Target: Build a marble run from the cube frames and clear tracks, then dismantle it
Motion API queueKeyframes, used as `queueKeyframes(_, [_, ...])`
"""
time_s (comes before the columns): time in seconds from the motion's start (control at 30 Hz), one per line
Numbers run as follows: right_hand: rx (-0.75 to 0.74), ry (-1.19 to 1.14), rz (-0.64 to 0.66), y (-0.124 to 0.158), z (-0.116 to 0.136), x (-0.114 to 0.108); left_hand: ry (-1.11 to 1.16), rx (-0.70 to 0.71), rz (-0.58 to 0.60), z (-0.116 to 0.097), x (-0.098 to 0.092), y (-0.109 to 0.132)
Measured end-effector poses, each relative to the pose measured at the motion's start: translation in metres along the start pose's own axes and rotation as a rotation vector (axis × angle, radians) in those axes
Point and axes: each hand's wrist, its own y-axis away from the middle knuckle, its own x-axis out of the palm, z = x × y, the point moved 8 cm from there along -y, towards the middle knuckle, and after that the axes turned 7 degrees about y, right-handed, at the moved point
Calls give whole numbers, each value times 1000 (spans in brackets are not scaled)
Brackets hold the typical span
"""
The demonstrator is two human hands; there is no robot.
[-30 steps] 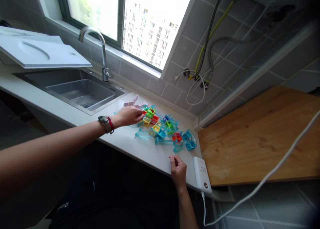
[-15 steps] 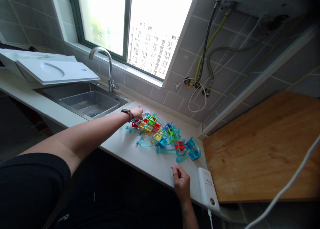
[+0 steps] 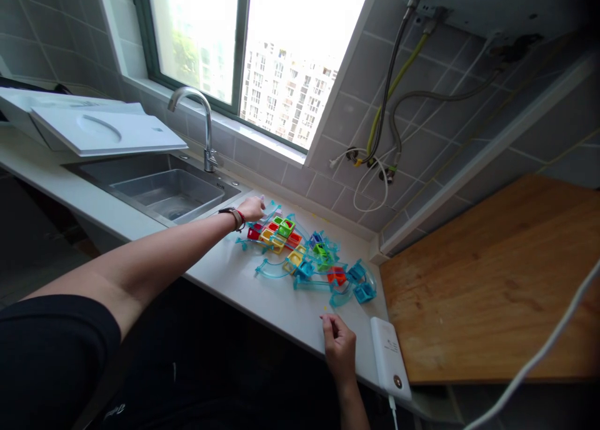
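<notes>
My left hand (image 3: 253, 209), with a watch and red band on its wrist, reaches to the far left end of a pile of toy marble-run parts. Its fingers are closed at a clear blue track piece (image 3: 270, 212); the exact grip is partly hidden. Close by lie a green block (image 3: 285, 227), a dark red block (image 3: 254, 231) and yellow blocks (image 3: 277, 242). Further right are an orange-red block (image 3: 336, 275) and blue blocks (image 3: 364, 292). My right hand (image 3: 339, 342) is curled closed near the counter's front edge, with nothing visible in it.
Left of the pile is a steel sink (image 3: 169, 189) with a tap (image 3: 207, 130). White foam packaging (image 3: 107, 130) lies across the sink's left end. A white power bank (image 3: 390, 355) with a cable and a wooden board (image 3: 487, 286) stand at the right. Hoses (image 3: 398, 74) hang above.
My left hand has shifted slightly left, and a blue track piece by its fingertips now shows more clearly. My right hand stays almost in place.
</notes>
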Motion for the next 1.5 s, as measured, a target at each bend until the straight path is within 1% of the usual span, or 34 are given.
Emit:
queueKeyframes(0.17, [-6,14,6,1,-7,2,71,27,-9,3,-5,8])
queueKeyframes(0.3, [-3,29,12,1,-13,4,135,61,-33,-3,-11,15])
queueKeyframes(0.47, [-23,34,0,2,-9,3,261,101,-124,-14,-26,20])
queueKeyframes(0.57, [-28,40,3,1,-7,3,358,112,-161,-17,-32,23])
queueKeyframes(0.87, [-39,69,9,2,-6,4,606,62,-192,-11,-35,37])
queueKeyframes(0.97, [-42,78,16,3,-3,3,719,48,-188,-19,-36,38])
queueKeyframes(1.03, [-48,85,29,3,0,3,786,44,-173,-29,-36,45])
queueKeyframes(1.1, [-55,90,21,3,1,3,884,42,-124,-41,-32,61])
queueKeyframes(1.13, [-58,94,9,3,1,2,952,39,-86,-46,-27,73])
queueKeyframes(1.2, [-60,104,-18,3,-1,2,1211,10,45,-57,-10,106])
queueKeyframes(1.27, [-61,114,-21,3,-2,4,1398,-29,120,-61,11,147])
queueKeyframes(1.33, [-60,120,-10,4,-4,7,1527,-113,173,-58,38,191])
queueKeyframes(1.4, [-55,118,-2,4,-4,8,1633,-241,209,-50,67,232])
queueKeyframes(1.43, [-48,116,-2,4,-4,7,1676,-306,231,-45,82,251])
queueKeyframes(1.5, [-29,104,-3,3,-5,6,1760,-404,218,-37,104,282])
